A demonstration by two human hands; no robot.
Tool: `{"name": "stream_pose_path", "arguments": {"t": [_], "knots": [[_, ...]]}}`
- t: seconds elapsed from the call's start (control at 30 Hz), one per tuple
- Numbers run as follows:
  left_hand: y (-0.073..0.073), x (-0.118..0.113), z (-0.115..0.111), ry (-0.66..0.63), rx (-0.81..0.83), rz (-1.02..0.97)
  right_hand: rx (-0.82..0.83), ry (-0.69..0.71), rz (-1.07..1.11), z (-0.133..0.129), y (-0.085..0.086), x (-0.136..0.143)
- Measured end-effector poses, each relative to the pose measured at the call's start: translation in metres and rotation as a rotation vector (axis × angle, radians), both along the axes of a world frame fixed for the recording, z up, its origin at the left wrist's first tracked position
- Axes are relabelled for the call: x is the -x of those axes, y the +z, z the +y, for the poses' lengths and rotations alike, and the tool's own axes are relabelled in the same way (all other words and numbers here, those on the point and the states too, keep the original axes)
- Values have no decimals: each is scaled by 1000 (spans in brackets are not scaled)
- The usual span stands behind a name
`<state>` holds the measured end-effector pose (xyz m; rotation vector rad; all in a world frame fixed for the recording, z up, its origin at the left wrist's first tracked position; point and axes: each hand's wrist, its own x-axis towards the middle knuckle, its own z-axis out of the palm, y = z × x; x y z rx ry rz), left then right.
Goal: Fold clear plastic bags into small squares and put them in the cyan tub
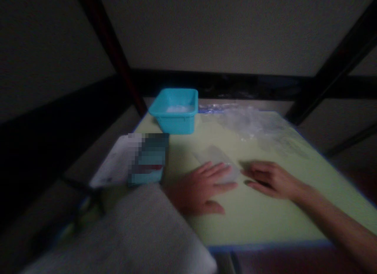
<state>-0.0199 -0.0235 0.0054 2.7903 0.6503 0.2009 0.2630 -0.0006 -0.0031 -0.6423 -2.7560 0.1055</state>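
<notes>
On a pale yellow-green table [265,223] lies a flat, clear plastic bag or sheet [216,154]. My left hand [203,189] rests palm down with spread fingers over the near left part of the plastic, covering some of it. Just right of the plastic is my right hand [269,179], its fingers curled and its thumb and index finger apart. Nothing shows between the right hand's fingers. The right fingertips are close to the plastic's right edge; whether they touch it is unclear.
A turquoise basin [179,125] with something whitish inside stands at the back left. Crumpled clear plastic [247,122] spreads over the back right. At the left edge are a white sheet [113,160] and a blurred blue-green item [150,160]. Dark metal bars frame the table.
</notes>
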Motion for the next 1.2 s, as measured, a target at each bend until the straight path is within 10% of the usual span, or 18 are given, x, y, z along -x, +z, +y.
{"name": "stream_pose_path", "arguments": {"t": [0.23,0.83,1.2], "knots": [[-1,3,0,13,-46,15,-96,15,-18,-1,-2,0],[-14,9,13,702,-211,86,-160,117,27,-12,1,17],[-9,5,14,643,-251,-61,-307,76,18,6,32,25]]}}
